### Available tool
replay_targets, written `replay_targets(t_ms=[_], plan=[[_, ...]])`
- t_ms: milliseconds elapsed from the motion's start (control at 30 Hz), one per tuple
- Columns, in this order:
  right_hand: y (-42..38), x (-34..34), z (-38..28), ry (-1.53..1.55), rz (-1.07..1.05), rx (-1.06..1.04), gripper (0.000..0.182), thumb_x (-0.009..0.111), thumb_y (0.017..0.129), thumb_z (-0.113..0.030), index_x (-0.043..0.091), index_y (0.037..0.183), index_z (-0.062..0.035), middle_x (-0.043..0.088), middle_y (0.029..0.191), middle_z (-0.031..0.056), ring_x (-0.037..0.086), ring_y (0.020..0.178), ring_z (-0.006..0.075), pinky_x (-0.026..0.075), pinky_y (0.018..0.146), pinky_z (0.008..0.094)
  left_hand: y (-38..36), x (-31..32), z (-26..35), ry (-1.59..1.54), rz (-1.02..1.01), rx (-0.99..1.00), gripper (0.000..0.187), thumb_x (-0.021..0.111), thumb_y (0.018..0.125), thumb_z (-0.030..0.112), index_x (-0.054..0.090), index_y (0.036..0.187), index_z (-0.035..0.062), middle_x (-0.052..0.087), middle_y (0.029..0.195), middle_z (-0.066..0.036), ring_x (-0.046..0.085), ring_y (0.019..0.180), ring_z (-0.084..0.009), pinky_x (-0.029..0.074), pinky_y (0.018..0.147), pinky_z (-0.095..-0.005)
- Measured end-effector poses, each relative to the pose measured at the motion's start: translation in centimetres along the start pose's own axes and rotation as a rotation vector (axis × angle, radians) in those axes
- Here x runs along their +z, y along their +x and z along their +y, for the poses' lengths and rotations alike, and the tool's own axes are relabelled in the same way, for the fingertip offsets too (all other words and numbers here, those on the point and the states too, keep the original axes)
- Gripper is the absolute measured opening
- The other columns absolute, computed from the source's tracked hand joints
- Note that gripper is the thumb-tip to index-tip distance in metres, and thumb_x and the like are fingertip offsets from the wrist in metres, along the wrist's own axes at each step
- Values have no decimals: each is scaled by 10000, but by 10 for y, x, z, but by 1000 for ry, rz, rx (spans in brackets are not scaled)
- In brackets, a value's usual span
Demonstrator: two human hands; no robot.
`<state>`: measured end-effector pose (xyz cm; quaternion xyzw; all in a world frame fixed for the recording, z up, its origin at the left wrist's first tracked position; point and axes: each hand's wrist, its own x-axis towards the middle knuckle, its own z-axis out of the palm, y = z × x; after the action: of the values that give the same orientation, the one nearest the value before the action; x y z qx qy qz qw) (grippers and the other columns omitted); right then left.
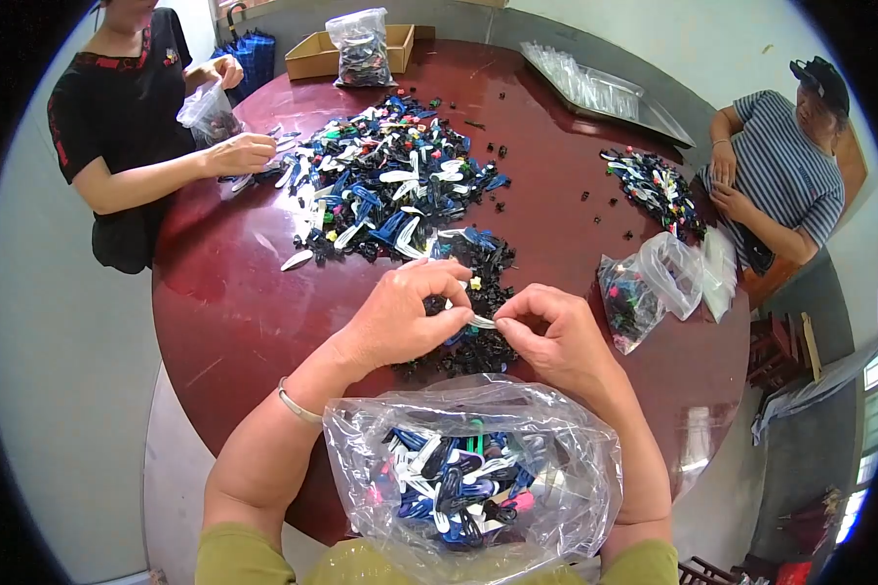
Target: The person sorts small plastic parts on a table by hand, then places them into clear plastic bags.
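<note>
A white snap hair clip [482,322] is pinched at its two ends, between the fingertips of my left hand [412,310] and those of my right hand [558,336]. Beneath and around my fingers lies a heap of small black claw clips [468,363], partly hidden by the hands. Closest to me, a clear plastic bag [580,444] stands open between my forearms, holding white, blue and black hair clips [458,478] with a few pink and green ones. Just beyond my hands spreads a large pile of mixed hair clips [390,185].
On the round red table [546,195], a filled bag [363,54] stands by a cardboard box [312,57]. A metal tray [654,117] holds clear plastic packaging. People sit or stand left [117,117] and right [776,166]. Near the right person are a smaller clip pile [654,190] and a bag [629,302].
</note>
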<state>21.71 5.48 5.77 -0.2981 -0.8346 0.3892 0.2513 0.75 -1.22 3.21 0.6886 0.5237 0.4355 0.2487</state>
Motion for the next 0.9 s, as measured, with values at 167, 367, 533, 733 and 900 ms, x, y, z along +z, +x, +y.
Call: replay_targets(t_ms=[167,367,533,733,900], plan=[[2,2,4,-22,33,-14,117,676,829,-107,653,858,3,642,810,111,622,738,197,485,657,312,2,4,-4,-194,50,-50,72,680,832,65,667,849,-4,701,1028,-142,654,974,-193,488,891,-328],[-12,-30,-36,342,109,103,40,647,849,-27,637,830,8,606,765,16,533,680,59,416,586,222,3,-7,-1,-30,138,-121,49,687,814,50,676,836,8,685,863,-86,645,787,-163,511,721,-305],[-42,-52,-80,397,-175,-150,77,710,697,23,708,768,-5,637,724,50,531,587,61,365,501,214,-3,-18,-11,380,-80,152,163,778,712,114,690,821,31,659,1016,-141,635,966,-298,484,854,-403],[-9,-12,-34,111,29,-51,153,717,781,-12,704,932,5,609,817,48,539,663,81,433,586,230,-9,-13,-3,517,-296,9,579,847,644,343,653,1098,41,377,1430,-312,308,1381,-428,209,1153,-517],[-2,8,1,-270,-124,-82,463,810,705,-215,662,1108,-44,592,1057,119,644,853,277,526,755,373,-14,-15,-4,567,-444,-94,939,856,591,443,465,1331,19,222,1493,-346,212,1412,-475,185,1151,-557]])
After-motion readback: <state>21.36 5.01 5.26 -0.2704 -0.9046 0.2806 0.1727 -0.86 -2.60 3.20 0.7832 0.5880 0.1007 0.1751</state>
